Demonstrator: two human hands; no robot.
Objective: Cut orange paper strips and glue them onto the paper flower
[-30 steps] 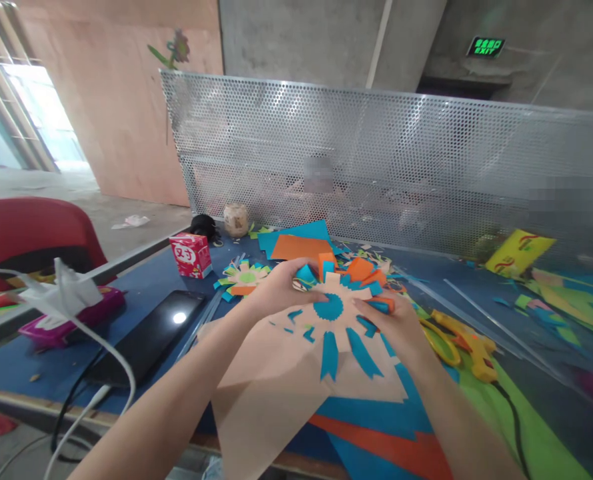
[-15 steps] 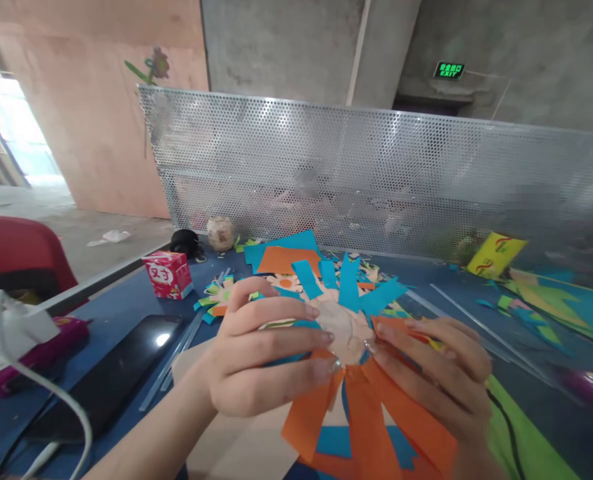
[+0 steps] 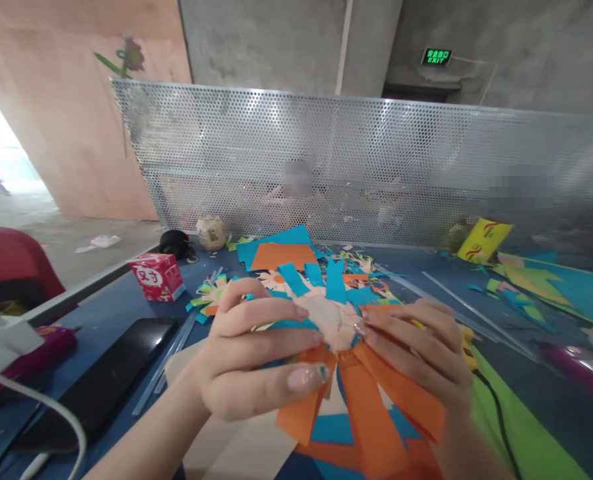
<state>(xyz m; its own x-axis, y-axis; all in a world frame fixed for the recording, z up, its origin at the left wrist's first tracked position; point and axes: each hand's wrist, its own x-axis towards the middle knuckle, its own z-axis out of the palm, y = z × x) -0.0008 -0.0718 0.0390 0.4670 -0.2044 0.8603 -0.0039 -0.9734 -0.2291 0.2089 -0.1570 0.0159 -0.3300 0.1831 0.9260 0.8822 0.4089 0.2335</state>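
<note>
Orange-and-blue paper-strip rosette (image 3: 334,320) is lifted clear of the blue table (image 3: 111,313), left hand (image 3: 246,373) and right hand (image 3: 416,360) clamped on its centre, so strips fan freely.

Single head-worn view, looking forward and down, close above worktable (image 3: 101,303)

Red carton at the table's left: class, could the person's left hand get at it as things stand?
Probably yes. The red carton stands upright to the left of the left hand, and only flat paper scraps lie between them. That hand is gripping the paper flower, though.
</note>
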